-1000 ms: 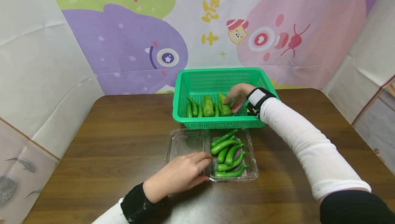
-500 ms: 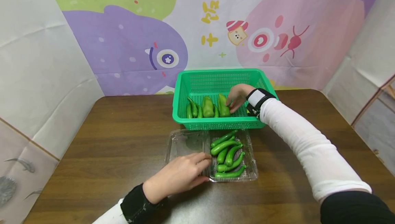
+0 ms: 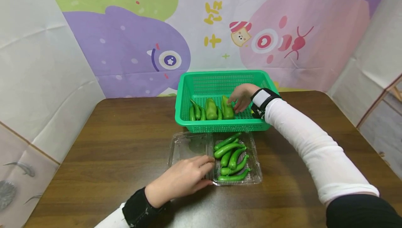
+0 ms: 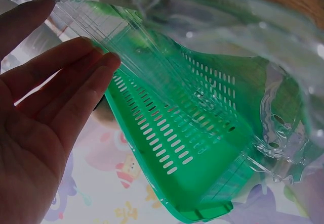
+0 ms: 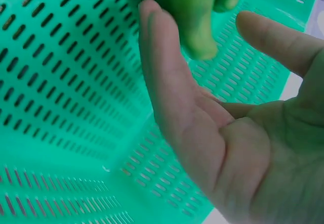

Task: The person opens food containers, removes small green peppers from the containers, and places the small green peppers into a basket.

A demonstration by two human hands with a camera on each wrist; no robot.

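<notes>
My right hand (image 3: 241, 97) is in the green basket (image 3: 185, 125), beside a broad light-green pepper (image 3: 226, 107). In the right wrist view, the index and thumb are spread on either side of this pepper's end (image 5: 200, 39), with a gap between them. My left hand (image 3: 185, 174) rests at the middle fold of an open clear plastic clamshell box (image 3: 188, 146). Its fingers (image 4: 76, 87) touch the clear plastic in the left wrist view, thumb apart from them. Several slim green chili peppers (image 3: 233, 158) lie in the box's right half.
The basket also holds another broad light-green pepper (image 3: 211, 109) and several slim chili peppers (image 3: 197, 110) on its left side. It stands at the back of the brown wooden table (image 3: 119, 144), behind the clamshell box. A cartoon-printed cloth (image 3: 135, 46) hangs behind.
My right hand moved slightly toward the basket's right and back toward the pepper, its fingers now more spread. The left hand, box and peppers look the same.
</notes>
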